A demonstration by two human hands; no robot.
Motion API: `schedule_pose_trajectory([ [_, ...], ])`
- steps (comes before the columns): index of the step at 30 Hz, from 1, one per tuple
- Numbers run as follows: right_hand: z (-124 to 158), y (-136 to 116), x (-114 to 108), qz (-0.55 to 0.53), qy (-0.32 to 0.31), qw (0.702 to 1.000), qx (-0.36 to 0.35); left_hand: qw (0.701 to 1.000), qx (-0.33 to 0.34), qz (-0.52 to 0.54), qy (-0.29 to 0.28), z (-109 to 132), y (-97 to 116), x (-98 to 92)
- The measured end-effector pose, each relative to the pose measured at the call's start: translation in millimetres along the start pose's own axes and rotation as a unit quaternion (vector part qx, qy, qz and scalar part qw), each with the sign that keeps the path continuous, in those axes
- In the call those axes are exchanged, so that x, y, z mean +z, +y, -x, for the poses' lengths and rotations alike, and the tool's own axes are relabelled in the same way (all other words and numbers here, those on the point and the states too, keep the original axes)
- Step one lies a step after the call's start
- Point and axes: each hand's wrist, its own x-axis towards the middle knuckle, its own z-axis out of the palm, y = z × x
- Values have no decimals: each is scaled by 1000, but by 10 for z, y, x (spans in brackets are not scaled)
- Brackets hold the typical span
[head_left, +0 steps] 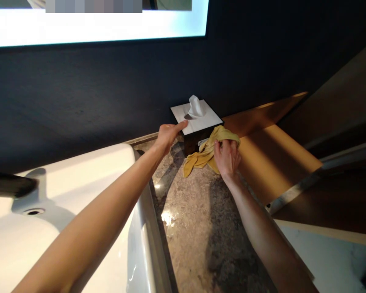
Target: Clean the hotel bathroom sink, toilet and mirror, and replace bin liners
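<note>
A tissue box [197,124] with a white top and black sides stands on the stone countertop [192,211] against the dark wall, and a white tissue [197,106] rises from its slot. My left hand [169,136] rests against the box's left corner, with fingers extended and nothing held. A crumpled yellow cloth [203,154] lies against the front of the box, partly draped over it. My right hand [227,157] grips the cloth's right side and hides part of it.
A white sink [24,248] with a drain [33,211] lies left of the countertop, and a dark faucet [9,184] reaches in from the left edge. A lit mirror [94,26] hangs above. A sunlit wooden surface [276,160] adjoins the counter's right side.
</note>
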Motion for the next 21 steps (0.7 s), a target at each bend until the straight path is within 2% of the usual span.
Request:
schedule_pose_trajectory([
  [5, -41, -2, 85, -20, 21, 999, 30, 999, 30, -17, -8, -33, -64, -10],
  [8, 14, -89, 137, -36, 51, 998, 17, 999, 43, -17, -11, -53, -79, -10],
  [12, 130, -221, 164, -33, 61, 993, -95, 999, 48, -17, -15, -54, -79, -9],
  [14, 109, -175, 151, -17, 60, 986, -158, 999, 48, -19, -16, -50, -76, -11],
  [16, 14, -30, 126, 8, 66, 980, -188, 999, 45, -23, -12, -46, -70, -11],
  [19, -142, 194, 112, 39, 101, 982, -158, 999, 40, -26, -3, -40, -66, -7],
  [21, -157, 186, 148, 39, 132, 984, -116, 999, 42, -23, -2, -35, -74, 0],
])
